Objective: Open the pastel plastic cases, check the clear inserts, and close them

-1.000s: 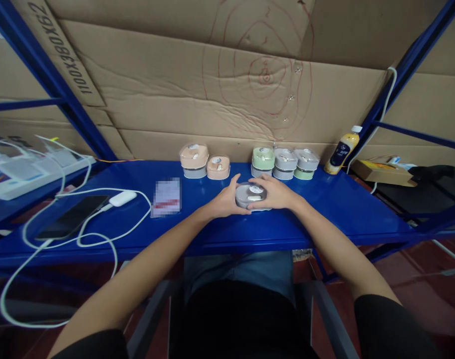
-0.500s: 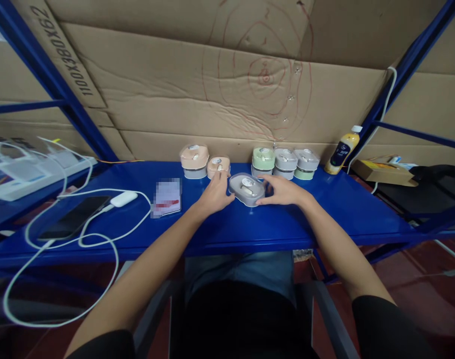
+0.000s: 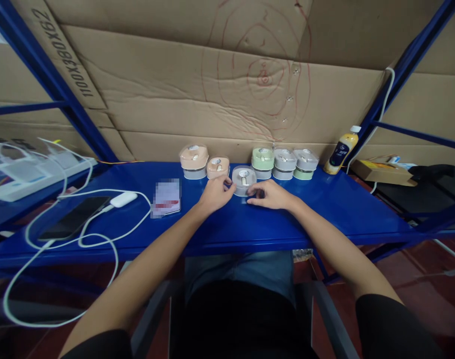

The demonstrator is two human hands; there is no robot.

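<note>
A grey lidded container with a clear cover and a pale clip on top stands upright on the blue table. My left hand is at its front left corner, fingers curved with a gap between thumb and forefinger. At the front right corner, my right hand has its fingertips against or just before the wall, thumb and fingers apart. Neither hand is wrapped round the container. Left of it stands a small peach container, beside a peach-topped stack. To the right are a green-topped stack and two grey-topped stacks.
A phone with a blurred screen lies left of my left hand. Farther left are a dark phone, a white charging case and looped white cables. A juice bottle leans at the right by a cardboard box. Cardboard closes off the back.
The grey container has turned and moved slightly back and left, into the gap beside the small peach one. My right hand has shifted left, and both hands have loosened from its sides.
</note>
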